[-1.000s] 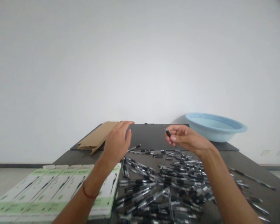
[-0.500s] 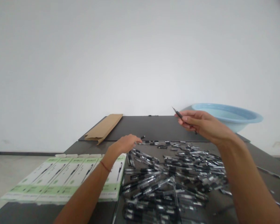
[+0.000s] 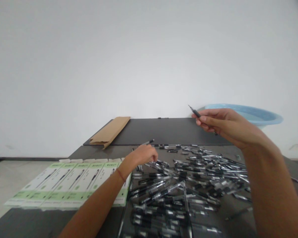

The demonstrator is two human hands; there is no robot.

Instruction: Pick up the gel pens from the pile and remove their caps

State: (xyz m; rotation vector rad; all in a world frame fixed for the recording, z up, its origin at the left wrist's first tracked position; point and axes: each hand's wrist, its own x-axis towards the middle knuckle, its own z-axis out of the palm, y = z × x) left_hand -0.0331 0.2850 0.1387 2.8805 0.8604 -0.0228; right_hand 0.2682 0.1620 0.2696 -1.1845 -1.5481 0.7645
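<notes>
My right hand point(image 3: 221, 124) is raised above the far right of the pen pile, closed around an uncapped black gel pen point(image 3: 195, 112). The pen's bare tip points up and to the left, and most of its barrel is hidden in my fingers. Down at the pile's far left edge is my left hand point(image 3: 145, 154), its fingers curled together over the pens. What they hold, if anything, is hidden. Just behind that hand shows a pen with a dark end point(image 3: 149, 142). The loose pile of clear and black pens point(image 3: 164, 191) spreads between my forearms.
Several white and green pen boxes point(image 3: 72, 181) lie in a row at the left. A brown paper bag point(image 3: 111, 132) rests farther back on the dark table point(image 3: 149, 130). A light blue basin point(image 3: 265, 115) stands at the back right, partly behind my right hand.
My left hand has moved slightly right and its fingers have curled downward. My right hand, still gripping the pen, has shifted a little right and up. The view has tilted slightly.
</notes>
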